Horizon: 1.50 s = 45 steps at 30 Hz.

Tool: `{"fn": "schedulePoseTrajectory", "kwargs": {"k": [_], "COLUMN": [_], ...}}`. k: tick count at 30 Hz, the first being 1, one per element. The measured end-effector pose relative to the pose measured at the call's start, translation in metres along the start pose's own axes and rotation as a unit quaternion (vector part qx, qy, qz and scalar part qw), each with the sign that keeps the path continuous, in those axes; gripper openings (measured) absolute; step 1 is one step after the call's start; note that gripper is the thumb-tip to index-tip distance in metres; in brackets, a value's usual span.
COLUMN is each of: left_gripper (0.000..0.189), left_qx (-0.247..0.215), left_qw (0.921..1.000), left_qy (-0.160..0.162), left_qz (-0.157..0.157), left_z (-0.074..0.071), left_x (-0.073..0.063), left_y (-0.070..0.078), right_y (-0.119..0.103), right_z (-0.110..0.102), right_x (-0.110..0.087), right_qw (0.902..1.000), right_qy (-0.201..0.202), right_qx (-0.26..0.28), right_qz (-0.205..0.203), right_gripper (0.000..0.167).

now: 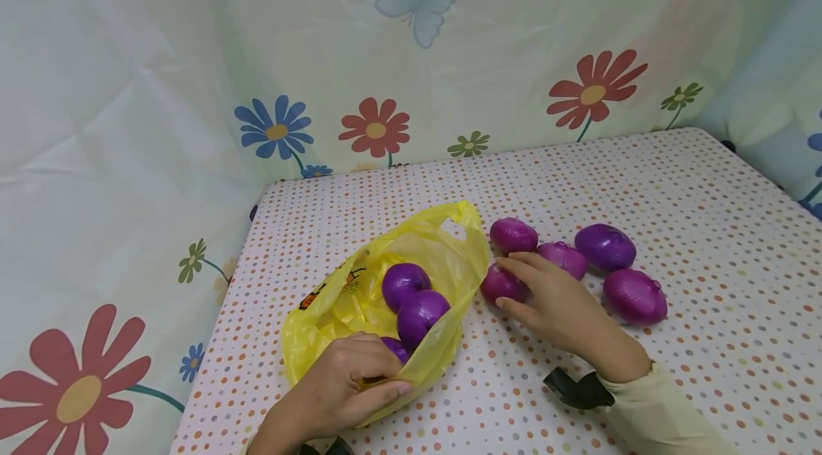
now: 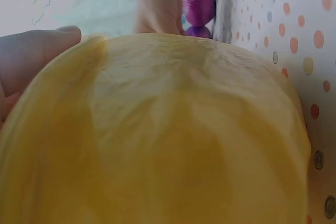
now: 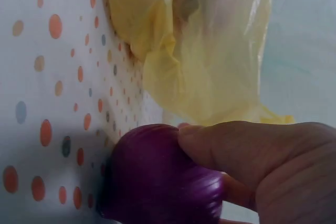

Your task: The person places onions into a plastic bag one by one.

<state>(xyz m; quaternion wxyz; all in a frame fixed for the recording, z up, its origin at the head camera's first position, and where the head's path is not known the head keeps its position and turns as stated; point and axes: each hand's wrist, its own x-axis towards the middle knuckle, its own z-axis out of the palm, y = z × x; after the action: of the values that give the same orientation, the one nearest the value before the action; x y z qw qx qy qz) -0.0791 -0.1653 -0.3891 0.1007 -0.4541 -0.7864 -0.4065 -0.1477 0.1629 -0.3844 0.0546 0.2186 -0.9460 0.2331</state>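
Note:
My left hand (image 1: 343,384) pinches the near rim of a yellow plastic bag (image 1: 449,362), holding its mouth spread. Inside lie purple onions (image 1: 404,287), three of them showing, one partly hidden behind the hand and rim. Just right of the bag, my right hand (image 1: 561,305) grips a reddish-purple onion (image 1: 502,284) between thumb and fingers. In the right wrist view, the thumb lies on top of this onion (image 3: 163,177), low over the dotted cloth. The bag (image 2: 173,129) fills most of the left wrist view, with the left thumb at its edge.
More onions sit around the right hand: one behind it (image 1: 513,234), one partly covered by it (image 1: 562,259), and two farther right, a violet one (image 1: 605,247) and a magenta one (image 1: 635,297). A dotted cloth (image 1: 706,227) covers the table. Flowered curtains (image 1: 501,27) hang behind.

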Motion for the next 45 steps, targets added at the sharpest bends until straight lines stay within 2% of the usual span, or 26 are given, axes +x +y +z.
{"fn": "schedulePoseTrajectory", "kwargs": {"k": [7, 18, 28, 37, 45], "left_gripper": [0.005, 0.007, 0.007, 0.006, 0.007], "left_qx": [-0.027, -0.059, -0.068, -0.069, -0.067], "left_qw": [0.9996, 0.9982, 0.9976, 0.9973, 0.9977], "left_qy": [-0.004, -0.009, -0.012, -0.014, -0.009], "left_qz": [-0.003, 0.008, -0.007, -0.02, -0.005], "left_z": [0.0, 0.002, 0.002, 0.002, 0.004], "left_x": [0.0, 0.002, 0.001, 0.0, 0.0], "left_y": [0.0, 0.0, 0.001, 0.001, 0.0], "right_y": [0.002, 0.006, 0.0, -0.013, -0.03], "right_z": [0.006, 0.009, -0.004, -0.019, -0.027], "right_x": [0.002, 0.001, -0.001, -0.003, -0.003], "right_qw": [0.9998, 0.9998, 0.9997, 0.9981, 0.9914], "right_qy": [-0.013, 0.005, 0.022, 0.056, 0.102], "right_qx": [0.003, 0.003, 0.007, 0.004, 0.033], "right_qz": [0.017, 0.019, 0.01, -0.025, -0.075], "right_gripper": [0.065, 0.067, 0.067, 0.069, 0.067]}}
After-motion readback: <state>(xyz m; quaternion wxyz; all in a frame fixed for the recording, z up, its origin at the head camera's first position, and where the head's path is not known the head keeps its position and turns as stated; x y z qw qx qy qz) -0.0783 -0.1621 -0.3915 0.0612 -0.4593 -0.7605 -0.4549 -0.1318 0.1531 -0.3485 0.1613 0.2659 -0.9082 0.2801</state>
